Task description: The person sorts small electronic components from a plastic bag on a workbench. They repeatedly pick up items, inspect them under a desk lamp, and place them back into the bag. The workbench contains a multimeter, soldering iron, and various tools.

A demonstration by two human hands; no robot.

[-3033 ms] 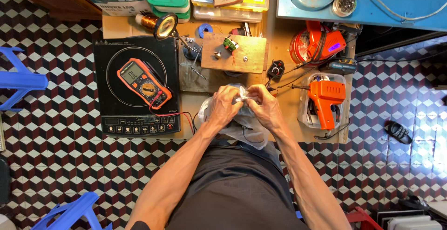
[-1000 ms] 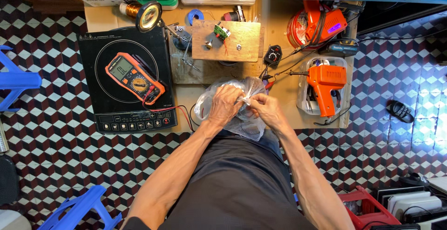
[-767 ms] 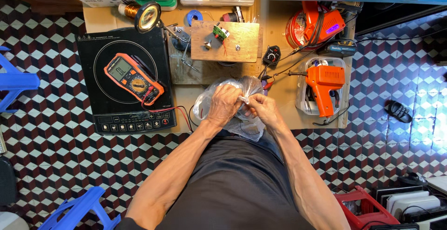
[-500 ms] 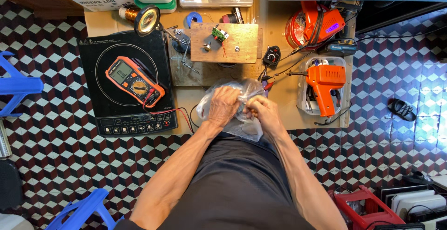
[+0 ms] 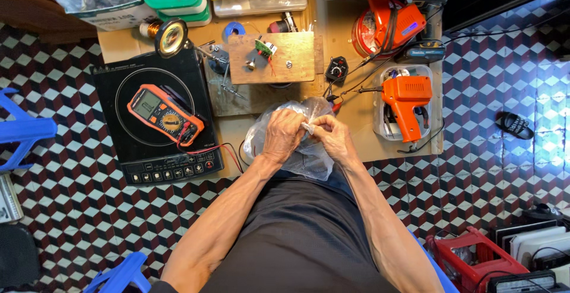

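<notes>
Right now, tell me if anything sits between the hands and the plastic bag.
Nothing visible does. The left hand and right hand both already grip the clear plastic bag, pinching a small pale part of it between their fingertips at the bench edge.

multimeter (image 5: 165,114) on cooktop (image 5: 113,141)

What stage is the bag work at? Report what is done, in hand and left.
Done: the orange multimeter lies set aside on the black induction cooktop. In hand: the left hand and right hand both grip the clear plastic bag at the bench edge, fingers pinching its top. Left: the bag's contents are hidden, and whether it is open cannot be told.
</notes>
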